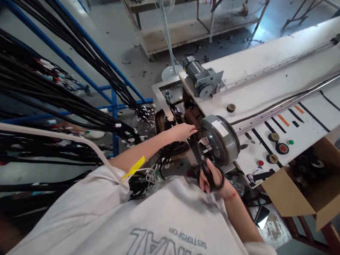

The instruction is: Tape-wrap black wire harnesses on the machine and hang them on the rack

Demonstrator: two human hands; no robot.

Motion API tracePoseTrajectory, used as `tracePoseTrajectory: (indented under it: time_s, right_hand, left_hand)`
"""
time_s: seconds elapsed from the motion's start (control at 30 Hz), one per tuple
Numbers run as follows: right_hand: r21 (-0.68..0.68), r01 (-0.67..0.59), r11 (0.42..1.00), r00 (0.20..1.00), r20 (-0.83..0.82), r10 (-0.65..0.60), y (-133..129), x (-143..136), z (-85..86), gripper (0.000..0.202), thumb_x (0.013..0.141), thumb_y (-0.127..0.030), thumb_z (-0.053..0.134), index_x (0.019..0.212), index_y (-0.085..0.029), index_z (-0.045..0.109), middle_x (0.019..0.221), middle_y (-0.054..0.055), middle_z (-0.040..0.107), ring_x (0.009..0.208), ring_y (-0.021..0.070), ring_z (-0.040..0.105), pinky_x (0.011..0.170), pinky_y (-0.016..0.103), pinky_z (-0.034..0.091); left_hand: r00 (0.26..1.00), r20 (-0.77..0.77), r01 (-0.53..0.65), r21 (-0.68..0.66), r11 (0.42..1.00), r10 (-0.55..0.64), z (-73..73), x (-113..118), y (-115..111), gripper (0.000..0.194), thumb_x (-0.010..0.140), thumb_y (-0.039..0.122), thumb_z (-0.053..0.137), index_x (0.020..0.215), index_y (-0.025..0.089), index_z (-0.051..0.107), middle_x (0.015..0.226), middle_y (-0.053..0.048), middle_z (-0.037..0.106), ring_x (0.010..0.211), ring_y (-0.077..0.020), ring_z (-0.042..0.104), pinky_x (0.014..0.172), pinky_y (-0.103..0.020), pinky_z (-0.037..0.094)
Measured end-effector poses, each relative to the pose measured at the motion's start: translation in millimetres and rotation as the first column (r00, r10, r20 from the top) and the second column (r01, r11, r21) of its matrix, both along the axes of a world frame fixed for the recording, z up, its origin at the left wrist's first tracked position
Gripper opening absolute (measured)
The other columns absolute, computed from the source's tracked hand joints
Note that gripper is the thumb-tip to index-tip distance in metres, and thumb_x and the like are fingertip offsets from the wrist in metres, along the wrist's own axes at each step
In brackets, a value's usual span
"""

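My right hand [209,176] is closed around the loop handles of black scissors [197,150]. Their blades point up and left, toward the other hand. With its fingers pinched together, my left hand [184,132] reaches to the left side of a grey round drum [227,143] at the end of the long white bench. A thin dark strand seems to run between those fingertips and the drum, but it is too small to name. The drum carries a white label. Dark cables hang below my left wrist.
A grey motor [198,76] sits on the white bench [261,88], with tape rolls [282,148] and black strips along its edge. An open cardboard box [336,186] stands at the right. Black cable bundles [48,94] hang on a blue rack [113,103] at the left.
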State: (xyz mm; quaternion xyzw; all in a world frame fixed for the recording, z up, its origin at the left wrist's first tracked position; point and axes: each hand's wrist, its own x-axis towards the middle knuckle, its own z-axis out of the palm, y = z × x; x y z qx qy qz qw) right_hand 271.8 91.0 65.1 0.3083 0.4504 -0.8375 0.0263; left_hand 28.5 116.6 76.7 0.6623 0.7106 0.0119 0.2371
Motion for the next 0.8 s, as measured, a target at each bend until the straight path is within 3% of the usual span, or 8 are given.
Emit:
tracePoseTrajectory:
  time_s: [0.2, 0.33, 0.43, 0.5, 0.57, 0.6, 0.73, 0.8]
  right_hand:
    - [0.378, 0.274, 0.884, 0.915, 0.182, -0.361, 13.9, 105.9, 8.3, 0.069, 0.076, -0.088, 0.033, 0.053, -0.024, 0.040, 0.047, 0.005, 0.055, 0.036, 0.0144, 0.047, 0.037, 0.025, 0.035]
    - [0.657, 0.003, 0.754, 0.711, 0.529, -0.464, 67.4, 115.4, -10.8, 0.057, 0.085, -0.067, 0.045, 0.052, -0.022, 0.047, 0.048, 0.006, 0.054, 0.047, 0.0187, 0.055, 0.054, 0.030, 0.045]
    - [0.724, -0.254, 0.641, 0.505, 0.665, -0.551, 95.3, 112.3, -6.4, 0.034, 0.083, -0.048, 0.059, 0.066, -0.018, 0.059, 0.067, 0.010, 0.063, 0.074, 0.0269, 0.064, 0.072, 0.036, 0.048]
    - [0.835, -0.234, 0.498, 0.505, 0.542, -0.672, 94.2, 109.7, 11.2, 0.023, 0.079, -0.040, 0.063, 0.083, -0.017, 0.062, 0.085, 0.012, 0.067, 0.087, 0.0288, 0.064, 0.079, 0.038, 0.048]
    - [0.914, -0.050, 0.403, 0.636, 0.340, -0.693, 76.1, 102.4, 33.1, 0.025, 0.082, -0.043, 0.059, 0.088, -0.019, 0.062, 0.088, 0.011, 0.068, 0.083, 0.0263, 0.064, 0.078, 0.038, 0.049]
    - [0.898, 0.058, 0.437, 0.719, 0.266, -0.642, 62.6, 95.0, 42.1, 0.028, 0.086, -0.047, 0.055, 0.085, -0.020, 0.062, 0.083, 0.009, 0.067, 0.077, 0.0248, 0.064, 0.074, 0.037, 0.050]
    - [0.558, 0.229, 0.798, 0.932, 0.112, -0.346, 9.5, 31.3, 42.6, 0.038, 0.084, -0.058, 0.057, 0.077, -0.021, 0.063, 0.071, 0.007, 0.066, 0.066, 0.0232, 0.062, 0.064, 0.035, 0.051]
    - [0.432, 0.384, 0.816, 0.905, 0.000, -0.426, 1.3, -13.6, 23.4, 0.034, 0.071, -0.049, 0.075, 0.089, -0.022, 0.065, 0.085, 0.005, 0.069, 0.081, 0.0233, 0.064, 0.074, 0.035, 0.053]
  left_hand:
    - [0.989, -0.142, 0.035, -0.077, 0.996, -0.046, -42.0, 17.0, 10.7, 0.027, 0.094, 0.021, 0.046, 0.109, 0.007, 0.064, 0.095, -0.023, 0.070, 0.095, -0.0325, 0.069, 0.081, -0.039, 0.053]
    - [0.985, -0.168, -0.065, -0.106, 0.992, 0.047, -50.5, 31.3, 26.3, 0.019, 0.085, 0.010, 0.055, 0.097, 0.006, 0.069, 0.090, -0.024, 0.070, 0.098, -0.0363, 0.068, 0.081, -0.043, 0.053]
    - [0.980, -0.159, -0.137, -0.091, 0.986, 0.121, -53.4, 33.2, 25.4, 0.039, 0.081, 0.002, 0.054, 0.119, 0.005, 0.061, 0.099, -0.024, 0.069, 0.097, -0.0353, 0.069, 0.080, -0.043, 0.054]
    - [0.978, -0.058, -0.196, 0.059, 0.979, 0.199, -54.8, 32.1, 15.9, 0.059, 0.079, -0.001, 0.048, 0.137, 0.008, 0.045, 0.122, -0.024, 0.060, 0.108, -0.0322, 0.065, 0.084, -0.042, 0.054]
    - [0.967, 0.123, -0.250, 0.290, 0.924, 0.223, -53.2, 31.0, 3.4, 0.070, 0.074, -0.003, 0.044, 0.142, 0.014, 0.035, 0.141, -0.020, 0.046, 0.125, -0.0284, 0.054, 0.094, -0.041, 0.052]
    - [0.958, 0.208, -0.268, 0.392, 0.880, 0.199, -51.0, 30.9, -2.9, 0.073, 0.071, -0.004, 0.043, 0.141, 0.015, 0.035, 0.145, -0.018, 0.041, 0.131, -0.0267, 0.047, 0.099, -0.041, 0.050]
    - [0.943, 0.329, -0.245, 0.568, 0.786, 0.056, -37.1, 34.3, -28.1, 0.068, 0.067, -0.004, 0.042, 0.132, 0.019, 0.041, 0.144, -0.013, 0.043, 0.136, -0.0237, 0.039, 0.113, -0.046, 0.039]
    - [0.939, 0.343, -0.219, 0.608, 0.763, -0.003, -34.6, 37.5, -45.0, 0.060, 0.070, -0.002, 0.042, 0.126, 0.020, 0.045, 0.141, -0.011, 0.047, 0.134, -0.0228, 0.041, 0.114, -0.046, 0.038]
